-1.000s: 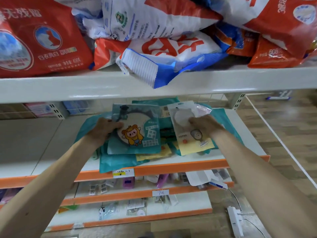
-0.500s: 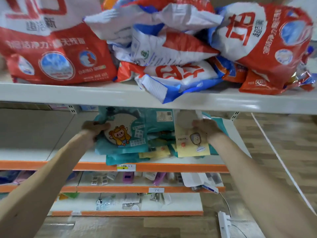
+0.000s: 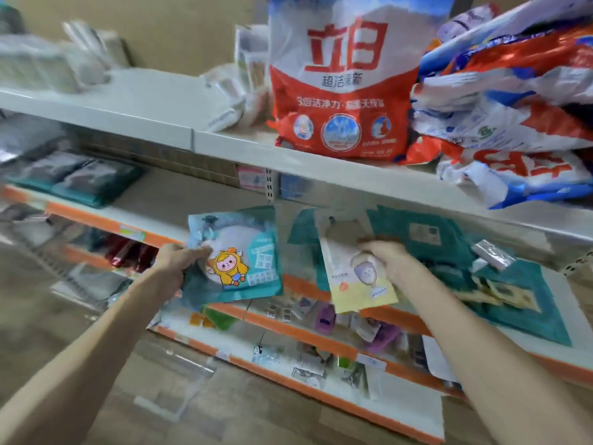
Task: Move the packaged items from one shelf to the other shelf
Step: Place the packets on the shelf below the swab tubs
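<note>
My left hand [image 3: 175, 264] grips the left edge of a teal packet with a yellow cartoon figure [image 3: 236, 256], held in the air in front of the orange-edged shelf. My right hand [image 3: 390, 256] pinches a yellow and white packet [image 3: 348, 281] by its upper right, also lifted off the shelf. To the right, several teal packets [image 3: 500, 284] still lie in a pile on the orange-edged shelf [image 3: 561, 356]. Further left on the same level, another shelf section [image 3: 80, 213] carries a few teal packets [image 3: 93, 184].
A white upper shelf [image 3: 321, 155] overhangs the packets, loaded with a tall red and white detergent bag [image 3: 343, 85] and a heap of similar bags [image 3: 513, 101]. Lower orange-edged shelves [image 3: 321, 390] hold small packaged goods. Wooden floor lies at lower left.
Both hands have lifted their packets off the pile and carried them out from under the upper shelf toward the left. My view has swung left, bringing the left shelf section into sight.
</note>
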